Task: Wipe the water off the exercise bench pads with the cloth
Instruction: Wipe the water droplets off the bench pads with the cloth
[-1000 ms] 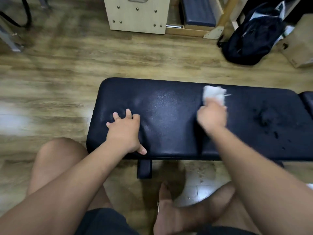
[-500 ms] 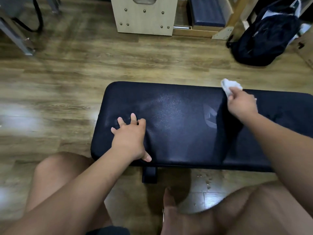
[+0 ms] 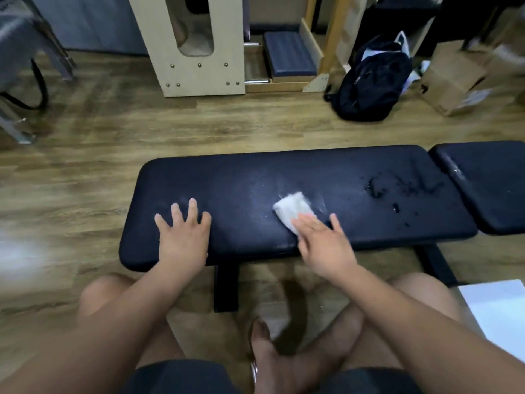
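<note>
on wood floor [image 3: 85,172]: wet bench pad [image 3: 284,177], backpack [image 3: 369,81] behind.

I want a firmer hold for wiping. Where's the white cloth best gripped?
Probably pinch its far free part from above: the cloth lies flat on the long pad, only its near corner under straight fingers of the right hand.

Bare bench pad [image 3: 284,177] lies open between left hand [image 3: 181,237] and cloth [image 3: 294,210].

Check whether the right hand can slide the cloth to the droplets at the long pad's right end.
Probably yes: the right hand presses the cloth on that pad, with only bare pad between it and the droplets.
</note>
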A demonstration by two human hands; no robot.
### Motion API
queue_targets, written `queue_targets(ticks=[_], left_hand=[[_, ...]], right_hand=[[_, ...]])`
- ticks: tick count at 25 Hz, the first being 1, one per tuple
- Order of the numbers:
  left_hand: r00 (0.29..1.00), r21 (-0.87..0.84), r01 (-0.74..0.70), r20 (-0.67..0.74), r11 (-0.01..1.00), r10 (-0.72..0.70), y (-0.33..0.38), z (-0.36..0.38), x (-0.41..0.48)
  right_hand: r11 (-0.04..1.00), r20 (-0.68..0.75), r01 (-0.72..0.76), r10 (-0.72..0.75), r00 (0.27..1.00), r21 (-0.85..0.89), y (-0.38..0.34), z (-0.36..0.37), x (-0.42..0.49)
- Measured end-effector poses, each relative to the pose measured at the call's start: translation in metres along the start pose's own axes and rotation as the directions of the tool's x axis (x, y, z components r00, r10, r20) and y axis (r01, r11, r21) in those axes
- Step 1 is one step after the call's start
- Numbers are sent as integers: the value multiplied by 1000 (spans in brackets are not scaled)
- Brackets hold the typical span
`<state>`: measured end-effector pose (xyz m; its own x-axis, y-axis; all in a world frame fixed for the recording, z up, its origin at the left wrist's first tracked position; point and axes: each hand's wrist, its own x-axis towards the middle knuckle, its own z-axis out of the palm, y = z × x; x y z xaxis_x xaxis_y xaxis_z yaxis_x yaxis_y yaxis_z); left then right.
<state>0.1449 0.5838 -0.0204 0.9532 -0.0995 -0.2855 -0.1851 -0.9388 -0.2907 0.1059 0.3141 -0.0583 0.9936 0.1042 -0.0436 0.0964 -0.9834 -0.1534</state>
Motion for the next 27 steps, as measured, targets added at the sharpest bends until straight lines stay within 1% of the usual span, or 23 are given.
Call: queue_targets(ticks=[1,2,4,5,6,7,8,9,10,11,12,13,14,15,16,17,19,20,21,22,23,25,27], left_hand=[[999,-4,-20,-27,1000,20,7,-3,-7],[998,-32,-47,-43,998,46,15,-7,-13],[988,-93,-132,-98,987,122,36,-12,-18],[977,-118,-185,-128,976,170,50,-14,-19],[965,-134,-237,-146,962,217,66,-15,-20],[954,-137,-280,-150,950,259,84,-15,-21],[944,-136,-314,-151,940,293,104,-14,-20],[937,-136,-336,-151,932,315,123,-14,-17],[935,-145,-344,-149,928,323,140,-11,-15],[939,-162,-331,-149,929,309,151,-8,-14],[947,-187,-305,-161,934,277,158,-4,-13],[951,-205,-280,-193,938,242,163,1,-13],[950,-207,-266,-219,942,220,166,8,-15],[944,-187,-264,-249,946,214,168,15,-16],[942,-164,-259,-261,952,211,170,19,-16],[944,-151,-248,-259,957,204,171,20,-17],[954,-143,-231,-230,963,195,175,14,-16],[961,-145,-220,-204,965,188,175,13,-16],[969,-158,-205,-175,966,177,174,8,-17],[976,-168,-188,-143,968,165,173,3,-19],[983,-161,-168,-96,973,154,173,-1,-22],[987,-151,-155,-73,976,145,178,-4,-23],[986,-207,-167,-34,964,163,178,-10,-20]], right_hand=[[992,26,-123,124,992,-30,31,-9,-6],[964,60,-259,262,963,-60,61,-20,-12],[866,82,-497,500,862,-52,104,-34,-20],[825,73,-563,565,822,-49,113,-34,-20],[810,52,-580,585,809,-88,110,-31,-19],[818,30,-559,568,823,-137,96,-23,-17],[847,24,-506,516,856,-161,74,-12,-17],[902,43,-404,415,909,-155,47,-1,-17],[955,82,-264,277,957,-137,21,8,-18],[986,115,-124,137,984,-110,5,11,-20],[995,116,-16,27,993,-94,2,12,-20],[995,67,51,-45,997,-85,14,8,-19],[992,-8,72,-73,997,-101,33,5,-20],[992,-45,39,-45,998,-116,58,5,-23],[993,-35,-53,50,998,-102,84,1,-24],[980,4,-180,181,983,-85,114,-6,-25],[906,7,-416,417,909,-75,167,-24,-28],[868,10,-494,495,869,-57,183,-29,-28],[834,18,-552,552,834,4,190,-34,-25],[808,36,-586,585,810,66,185,-36,-21],[805,38,-589,588,808,73,175,-33,-20],[860,21,-511,510,860,11,147,-19,-18],[906,67,-421,424,903,-56,142,-16,-20]])
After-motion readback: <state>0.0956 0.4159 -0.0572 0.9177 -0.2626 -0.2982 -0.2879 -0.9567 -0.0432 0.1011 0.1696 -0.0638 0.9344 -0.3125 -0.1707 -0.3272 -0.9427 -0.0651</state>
